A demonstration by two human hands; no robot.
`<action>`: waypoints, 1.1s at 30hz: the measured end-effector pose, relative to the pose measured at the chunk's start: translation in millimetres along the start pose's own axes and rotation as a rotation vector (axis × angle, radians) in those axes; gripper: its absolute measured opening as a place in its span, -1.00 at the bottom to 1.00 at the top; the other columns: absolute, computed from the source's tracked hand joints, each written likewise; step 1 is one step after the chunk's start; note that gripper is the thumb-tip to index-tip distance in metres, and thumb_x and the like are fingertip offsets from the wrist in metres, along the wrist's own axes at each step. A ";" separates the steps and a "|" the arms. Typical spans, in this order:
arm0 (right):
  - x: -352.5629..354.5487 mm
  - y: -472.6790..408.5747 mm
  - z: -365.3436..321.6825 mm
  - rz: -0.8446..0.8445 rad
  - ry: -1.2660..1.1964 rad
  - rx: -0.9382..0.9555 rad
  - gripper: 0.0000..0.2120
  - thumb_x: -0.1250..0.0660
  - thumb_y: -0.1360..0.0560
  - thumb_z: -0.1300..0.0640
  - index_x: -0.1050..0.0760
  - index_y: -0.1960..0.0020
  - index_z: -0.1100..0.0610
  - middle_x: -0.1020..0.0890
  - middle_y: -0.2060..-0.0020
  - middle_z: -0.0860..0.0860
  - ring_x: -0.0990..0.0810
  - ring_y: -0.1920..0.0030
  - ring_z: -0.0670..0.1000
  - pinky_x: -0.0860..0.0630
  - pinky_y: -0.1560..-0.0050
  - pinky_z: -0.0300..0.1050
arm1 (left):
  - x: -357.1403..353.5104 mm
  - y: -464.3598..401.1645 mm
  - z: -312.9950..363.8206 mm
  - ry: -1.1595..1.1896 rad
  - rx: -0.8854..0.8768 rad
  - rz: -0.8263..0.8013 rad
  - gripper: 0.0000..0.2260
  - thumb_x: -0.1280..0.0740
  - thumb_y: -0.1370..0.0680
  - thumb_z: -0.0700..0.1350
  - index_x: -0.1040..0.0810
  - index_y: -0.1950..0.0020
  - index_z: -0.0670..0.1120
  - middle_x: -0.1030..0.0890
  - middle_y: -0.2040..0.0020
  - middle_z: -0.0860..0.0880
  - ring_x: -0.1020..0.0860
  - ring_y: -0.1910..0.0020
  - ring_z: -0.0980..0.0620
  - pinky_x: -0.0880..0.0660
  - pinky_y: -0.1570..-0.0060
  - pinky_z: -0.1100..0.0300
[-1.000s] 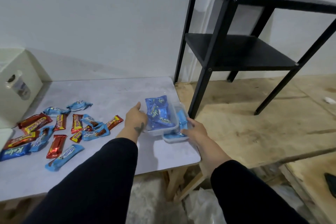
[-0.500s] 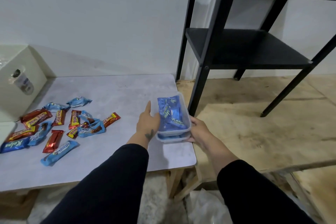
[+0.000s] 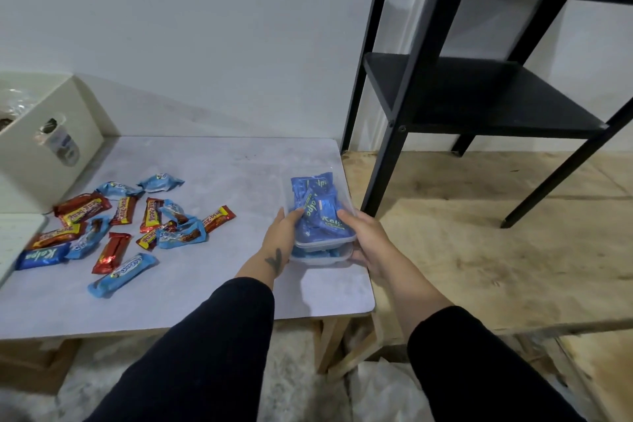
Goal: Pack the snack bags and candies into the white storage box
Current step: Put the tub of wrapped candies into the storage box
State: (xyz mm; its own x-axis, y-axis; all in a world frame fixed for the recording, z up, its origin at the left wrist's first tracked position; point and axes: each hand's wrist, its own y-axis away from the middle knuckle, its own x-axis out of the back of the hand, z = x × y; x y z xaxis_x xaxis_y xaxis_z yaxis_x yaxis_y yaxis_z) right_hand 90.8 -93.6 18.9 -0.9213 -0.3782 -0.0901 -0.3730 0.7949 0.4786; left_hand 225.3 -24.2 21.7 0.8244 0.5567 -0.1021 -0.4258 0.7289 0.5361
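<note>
Two clear plastic containers (image 3: 322,243) filled with blue snack packs are stacked one on the other near the right edge of the grey table (image 3: 212,161). My left hand (image 3: 279,233) grips the stack's left side, its fingers on the blue packs in the top one. My right hand (image 3: 364,233) holds the right side, thumb on top. A scatter of red and blue candy bars (image 3: 137,219) lies on the table's left half. The white storage box (image 3: 44,134) stands at the far left against the wall, partly out of frame.
A black two-tier metal shelf (image 3: 479,96) stands to the right on a plywood floor (image 3: 496,250). A white lid or board (image 3: 17,236) sits at the table's left edge. Plastic wrap and wooden supports lie under the table's front edge.
The two containers lay offset side by side; the top one has been slid squarely onto the lower one, and both hands have closed around the stack.
</note>
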 end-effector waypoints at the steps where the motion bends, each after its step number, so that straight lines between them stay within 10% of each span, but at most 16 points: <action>1: -6.8 0.0 -4.3 -0.014 0.006 0.010 -0.75 -0.32 -0.54 0.07 -0.54 -0.20 0.07 -0.68 -0.03 0.09 -0.67 0.02 0.08 -0.62 0.00 0.05 | 5.6 3.2 5.7 0.006 -0.026 0.008 -0.75 -0.18 -0.59 0.00 -0.42 -0.25 0.00 -0.57 0.12 0.08 -0.53 0.22 0.09 -0.39 0.31 0.18; 8: -90.9 10.5 -53.9 -0.181 0.189 0.110 -0.73 -0.30 -0.53 -0.03 -0.54 -0.20 -0.03 -0.67 0.09 0.00 -0.57 0.32 0.00 -0.43 0.40 -0.23 | 88.3 28.8 55.6 0.015 -0.136 0.101 -0.53 -0.29 -0.39 0.20 -0.46 -0.28 0.13 -0.58 -0.19 -0.07 -0.58 0.03 -0.06 -0.48 0.19 0.13; 13: -182.3 29.5 -82.6 -0.324 0.280 0.236 -0.63 -0.23 -0.58 0.05 -0.36 -0.37 -0.14 -0.61 -0.09 -0.02 -0.58 0.21 -0.04 -0.46 0.36 -0.21 | 170.2 43.7 94.0 0.060 -0.384 0.178 -0.24 -0.28 -0.40 0.04 0.07 -0.49 0.30 -0.37 -0.43 -0.07 -0.41 -0.34 -0.19 -0.33 -0.32 -0.22; 16: -240.2 44.8 -93.9 -0.409 0.333 0.259 -0.45 -0.21 -0.59 0.03 -0.10 -0.47 -0.31 -0.52 -0.27 -0.02 -0.60 0.13 0.02 -0.52 0.40 -0.17 | 222.5 61.4 114.6 0.032 -0.496 0.206 -0.29 -0.24 -0.47 -0.04 0.05 -0.51 0.28 -0.32 -0.48 -0.07 -0.38 -0.38 -0.20 -0.26 -0.34 -0.31; 22: -372.1 73.5 -103.3 -0.553 0.464 0.385 -0.42 -0.15 -0.58 0.03 0.01 -0.49 -0.33 -0.36 -0.45 0.02 -0.51 -0.09 0.06 -0.52 0.17 -0.12 | 348.5 95.8 143.9 0.094 -0.416 0.282 -0.50 -0.20 -0.53 0.00 -0.22 -0.47 0.08 -0.56 -0.23 -0.11 -0.58 -0.09 -0.17 -0.55 0.10 -0.01; 29: -505.0 111.3 -102.9 -0.588 0.543 0.406 -0.49 -0.08 -0.58 -0.17 0.00 -0.48 -0.34 -0.37 -0.40 -0.04 -0.56 -0.15 0.14 -0.60 -0.01 0.11 | 484.9 122.5 171.2 0.070 -0.363 0.313 -0.61 -0.19 -0.44 0.13 -0.56 -0.11 -0.07 -0.66 -0.03 -0.14 -0.57 0.04 -0.15 -0.46 -0.05 -0.08; 33: -552.5 113.0 -109.7 -0.521 0.469 0.346 -0.60 0.17 -0.59 -0.29 -0.33 -0.16 -0.13 -0.51 0.06 -0.09 -0.50 0.00 0.02 -0.43 -0.30 0.15 | 539.1 116.9 189.7 0.118 -0.380 0.301 -0.73 -0.15 -0.48 0.08 -0.55 0.01 -0.02 -0.64 0.11 -0.04 -0.56 0.12 -0.11 -0.46 0.04 -0.02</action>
State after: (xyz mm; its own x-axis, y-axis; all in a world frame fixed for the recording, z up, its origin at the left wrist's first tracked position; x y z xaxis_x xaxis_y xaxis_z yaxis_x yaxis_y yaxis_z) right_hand 569.7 153.1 218.6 -0.5044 -0.8429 0.1872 -0.8286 0.5335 0.1696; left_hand 690.7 285.5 188.2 0.6058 0.7898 -0.0960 -0.7621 0.6107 0.2151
